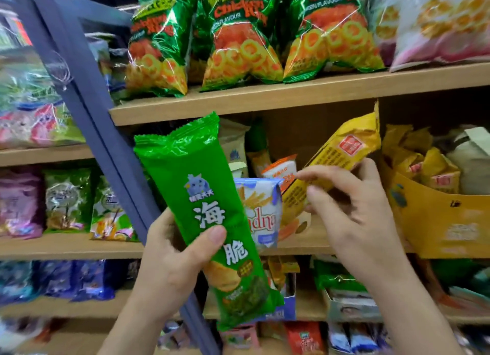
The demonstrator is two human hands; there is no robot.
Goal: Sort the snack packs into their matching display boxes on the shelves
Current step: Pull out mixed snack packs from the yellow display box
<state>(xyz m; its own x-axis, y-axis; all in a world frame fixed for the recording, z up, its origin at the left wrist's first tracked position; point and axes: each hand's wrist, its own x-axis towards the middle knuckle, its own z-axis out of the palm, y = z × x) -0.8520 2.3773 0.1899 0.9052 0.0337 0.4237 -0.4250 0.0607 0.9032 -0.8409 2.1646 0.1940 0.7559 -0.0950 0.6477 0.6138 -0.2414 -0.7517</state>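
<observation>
Head view, single entry. Left hand [169, 262], lower centre: wrapped round a green snack pack [201, 195], thumb across its front, the pack raised before the shelves. Right hand [355, 208], centre right: pinching the lower end of a yellow pack [342, 153], which tilts up beside the yellow display box [437, 222] at the right edge; that box holds similar yellow packs. I judge the sorting part-done: the yellow pack is near its box but not in it, and the green pack is unplaced. Blue-white pack [262, 208] behind the green: I cannot tell whether it is held.
</observation>
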